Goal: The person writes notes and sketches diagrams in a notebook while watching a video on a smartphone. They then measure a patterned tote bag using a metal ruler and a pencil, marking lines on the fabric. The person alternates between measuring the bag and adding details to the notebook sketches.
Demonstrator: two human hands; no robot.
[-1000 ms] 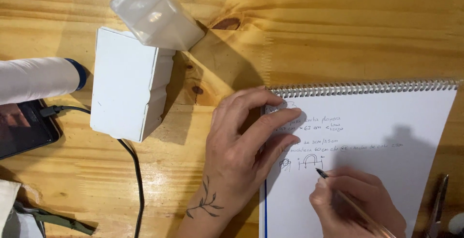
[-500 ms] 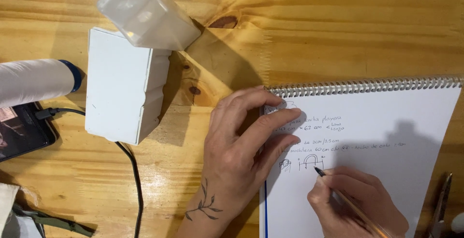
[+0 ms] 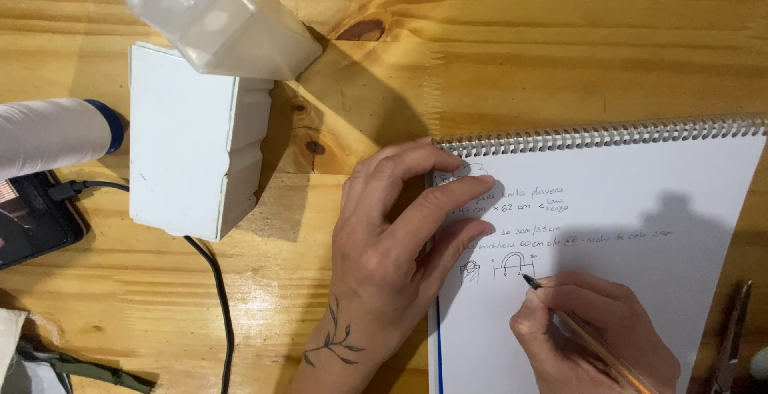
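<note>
Since the earlier frames the view had drifted a little rightward, so the white box (image 3: 192, 142) and the phone (image 3: 32, 218) sat nearer the left edge, while both hands kept their places on the page.

The left hand (image 3: 396, 242) lay flat with fingers loosely spread, pressing the left edge of the spiral notebook (image 3: 632, 202) onto the desk (image 3: 560, 42). The right hand (image 3: 592, 334) pinched an orange pen (image 3: 584, 334), fingers closed round the barrel. The pen's long axis ran from lower right up to upper left, its dark tip touching the paper just below a small arched sketch (image 3: 512, 264), between the two hands and nearer the right.

The paper looked smooth and matt, the wire binding shiny, the desk knotted, varnished pine.
</note>
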